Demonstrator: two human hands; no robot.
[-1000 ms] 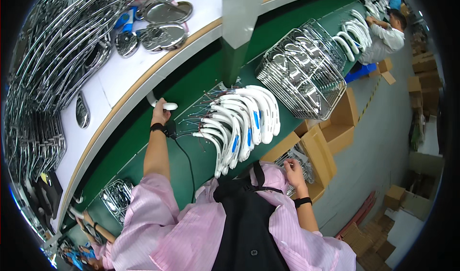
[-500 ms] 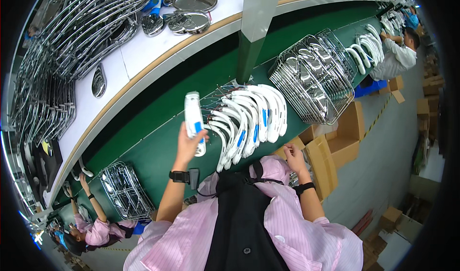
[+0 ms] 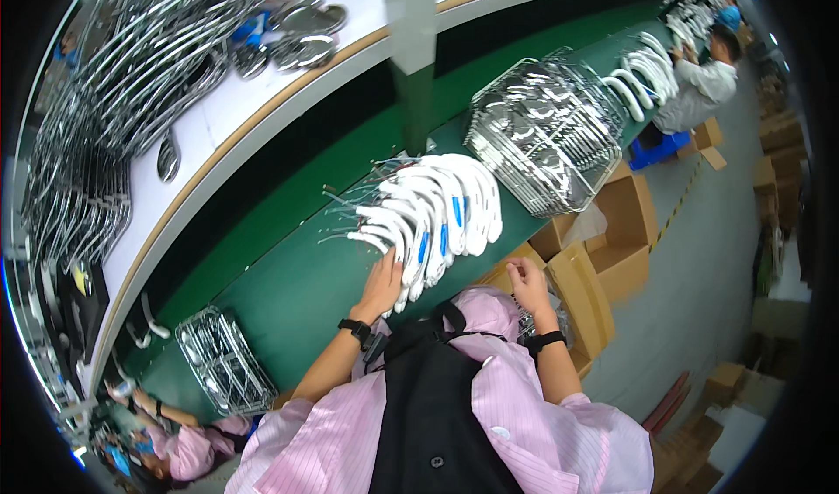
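A row of white curved handles (image 3: 450, 201) lies on the green bench in front of me, several with blue patches and thin wires at their far ends. At the near left end of this row is my left hand (image 3: 377, 290), its stretched fingers against the outermost handle; it is not wrapped round anything I can see. To the right, my right hand (image 3: 530, 286) hovers by the bench's near edge, beside an open cardboard box (image 3: 580, 297). Its fingers are loosely bent and apart, with nothing visible in them.
Wire baskets of shiny metal parts stand right (image 3: 546, 136) and left (image 3: 225, 359) on the bench (image 3: 297, 271). A grey post (image 3: 412, 22) rises behind the row. The raised white shelf (image 3: 218, 114) carries chrome tubes (image 3: 166, 66). Co-workers sit at both sides (image 3: 699, 88).
My left hand has come down and right, from holding up a white handle to touching the row's end; that handle is no longer in it. My right hand stays near the box.
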